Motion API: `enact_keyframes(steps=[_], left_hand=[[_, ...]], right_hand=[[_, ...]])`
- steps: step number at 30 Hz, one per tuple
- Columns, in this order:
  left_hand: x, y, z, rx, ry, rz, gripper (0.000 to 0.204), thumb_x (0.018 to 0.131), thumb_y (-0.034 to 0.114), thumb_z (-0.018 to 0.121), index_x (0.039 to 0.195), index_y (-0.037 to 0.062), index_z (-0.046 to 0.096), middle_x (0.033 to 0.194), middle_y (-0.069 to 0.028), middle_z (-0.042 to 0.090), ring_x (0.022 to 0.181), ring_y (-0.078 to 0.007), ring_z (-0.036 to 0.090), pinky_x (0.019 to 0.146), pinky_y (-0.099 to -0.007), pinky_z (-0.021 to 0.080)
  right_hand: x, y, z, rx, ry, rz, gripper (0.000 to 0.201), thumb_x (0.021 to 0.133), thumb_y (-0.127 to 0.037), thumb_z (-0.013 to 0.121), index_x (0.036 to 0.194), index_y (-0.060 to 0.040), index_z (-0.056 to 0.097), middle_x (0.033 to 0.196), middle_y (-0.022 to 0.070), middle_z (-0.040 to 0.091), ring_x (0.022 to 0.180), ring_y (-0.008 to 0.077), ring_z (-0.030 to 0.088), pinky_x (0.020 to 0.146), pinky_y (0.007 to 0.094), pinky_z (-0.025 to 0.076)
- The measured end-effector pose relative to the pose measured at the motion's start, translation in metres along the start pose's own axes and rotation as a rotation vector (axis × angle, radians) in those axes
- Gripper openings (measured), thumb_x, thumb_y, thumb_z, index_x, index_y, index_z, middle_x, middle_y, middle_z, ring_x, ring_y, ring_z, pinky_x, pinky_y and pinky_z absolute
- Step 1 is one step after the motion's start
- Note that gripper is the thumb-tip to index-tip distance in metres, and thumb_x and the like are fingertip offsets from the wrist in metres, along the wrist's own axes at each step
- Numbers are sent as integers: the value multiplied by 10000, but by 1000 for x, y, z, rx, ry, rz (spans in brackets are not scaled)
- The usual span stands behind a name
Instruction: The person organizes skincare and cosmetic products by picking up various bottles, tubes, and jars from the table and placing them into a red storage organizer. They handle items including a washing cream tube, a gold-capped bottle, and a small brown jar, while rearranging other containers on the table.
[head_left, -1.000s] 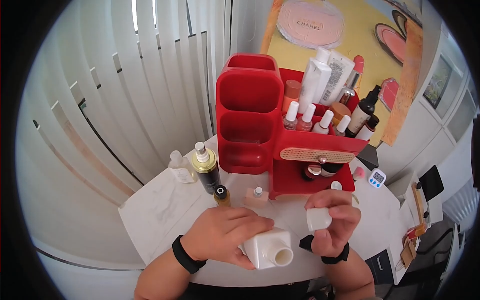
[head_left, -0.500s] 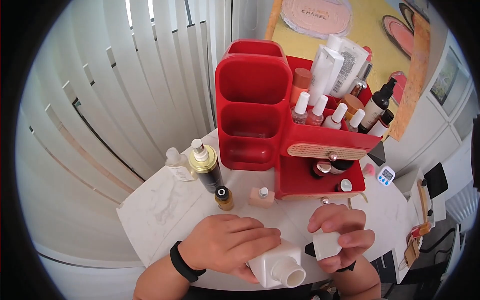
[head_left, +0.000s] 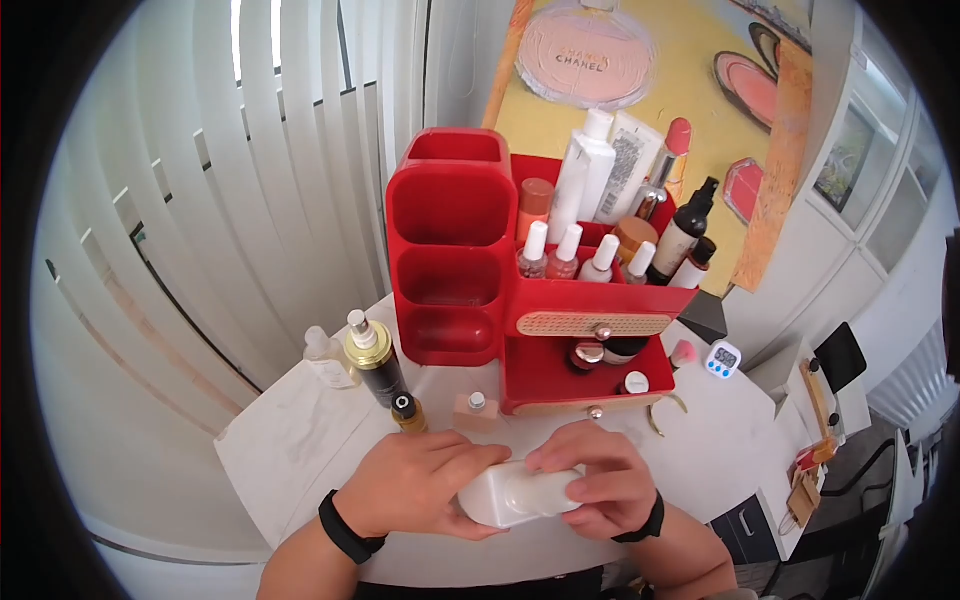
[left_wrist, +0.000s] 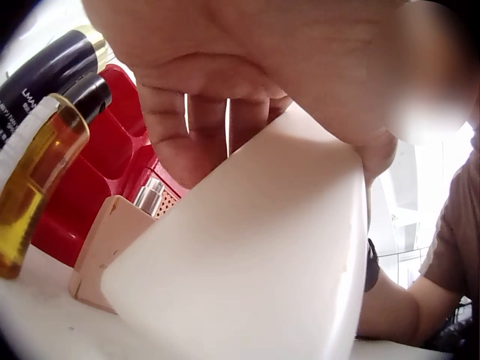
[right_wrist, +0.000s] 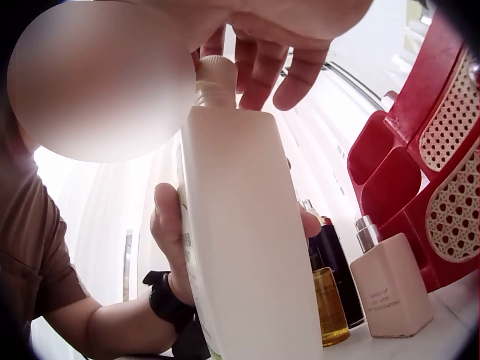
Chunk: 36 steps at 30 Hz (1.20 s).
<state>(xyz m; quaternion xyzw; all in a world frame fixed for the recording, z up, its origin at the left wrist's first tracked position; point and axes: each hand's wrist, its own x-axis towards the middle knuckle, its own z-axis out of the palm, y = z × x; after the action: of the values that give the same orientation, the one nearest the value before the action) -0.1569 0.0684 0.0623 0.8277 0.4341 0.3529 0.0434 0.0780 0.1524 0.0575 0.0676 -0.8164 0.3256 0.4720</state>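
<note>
My left hand point(head_left: 415, 482) grips a white squarish bottle point(head_left: 487, 498) round its body, over the front of the table. The bottle leans with its neck toward the right in the head view. At that neck my right hand point(head_left: 608, 482) pinches a white ribbed cap point(right_wrist: 217, 71) between thumb and fingers. In the right wrist view the cap sits over the neck, with the other fingers spread beside it. The bottle's broad side fills much of the left wrist view, the left palm and fingers wrapped over it.
Just beyond the hands stand a pink perfume bottle point(head_left: 478, 408), a small amber bottle point(head_left: 408, 414), a dark gold-collared bottle point(head_left: 374, 358) and a clear bottle point(head_left: 328, 358). Behind is a red organizer point(head_left: 448, 265) of cosmetics. A white timer point(head_left: 723, 359) lies right.
The right hand has brought the cap leftward onto the bottle's neck, whose open mouth showed before. The left hand keeps its grip on the bottle. The head view has shifted.
</note>
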Motion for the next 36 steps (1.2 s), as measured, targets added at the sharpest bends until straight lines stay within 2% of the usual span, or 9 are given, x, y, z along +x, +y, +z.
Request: enact_keyframes(steps=[3,6,9,13,15,21,27,30,36], left_hand=[[1,2,-2,13,15,4,637,646,443,896,1154,137,662,813,-5,689,716,-198,687,594,-314,547],[2,2,-3,25,21,13,637,649,450,897,1152,138,662,817,-6,691,713,-200,689,592,-315,547],[1,2,-3,24,23,4,634,656,457,895,1150,138,660,814,-7,689,706,-204,689,590,-314,547],[1,3,-4,31,13,-12,632,665,465,892,1152,137,659,811,-10,686,696,-209,688,591,-312,549],[1,4,-3,6,16,-14,643,606,425,929,1111,126,668,810,-43,693,689,-248,692,600,-330,544],[2,6,-4,16,9,-14,647,613,431,925,1117,123,664,810,-43,694,692,-250,693,602,-332,543],[1,4,-4,9,11,-15,656,617,441,925,1114,105,658,816,-52,699,699,-252,696,611,-334,548],[1,4,-3,6,14,-1,650,625,442,922,1113,103,656,813,-53,699,693,-254,695,615,-333,550],[1,4,-5,13,9,-25,637,635,452,916,1104,105,660,821,-53,704,697,-255,697,626,-337,552]], right_hand=[[1,-1,3,-59,-5,-1,344,862,-70,745,1193,-93,653,1214,182,642,1056,325,642,854,441,517],[3,1,6,-41,-10,6,373,828,-51,744,1191,-90,666,1214,173,634,1044,321,630,857,444,514],[5,2,2,-65,-50,-4,258,908,-114,693,1158,-83,640,1226,203,618,1015,334,636,878,466,508],[2,5,2,-138,-69,-8,295,898,-121,685,1184,-98,617,1191,179,613,987,313,623,866,462,507],[-4,7,7,-64,19,89,482,789,-43,746,1244,-104,597,1160,134,598,981,313,615,863,437,509],[-4,10,-1,-28,-30,78,568,757,-58,822,1260,-108,563,1158,123,590,987,298,606,891,422,497],[-5,10,8,-37,42,77,395,872,-166,735,1225,-102,567,1126,140,603,977,286,597,863,453,489],[-6,10,-1,-37,-55,92,432,855,-121,761,1234,-109,555,1133,138,609,965,280,607,852,440,491],[0,11,7,-45,8,60,427,874,-159,748,1243,-124,536,1132,153,607,977,284,600,849,432,483]])
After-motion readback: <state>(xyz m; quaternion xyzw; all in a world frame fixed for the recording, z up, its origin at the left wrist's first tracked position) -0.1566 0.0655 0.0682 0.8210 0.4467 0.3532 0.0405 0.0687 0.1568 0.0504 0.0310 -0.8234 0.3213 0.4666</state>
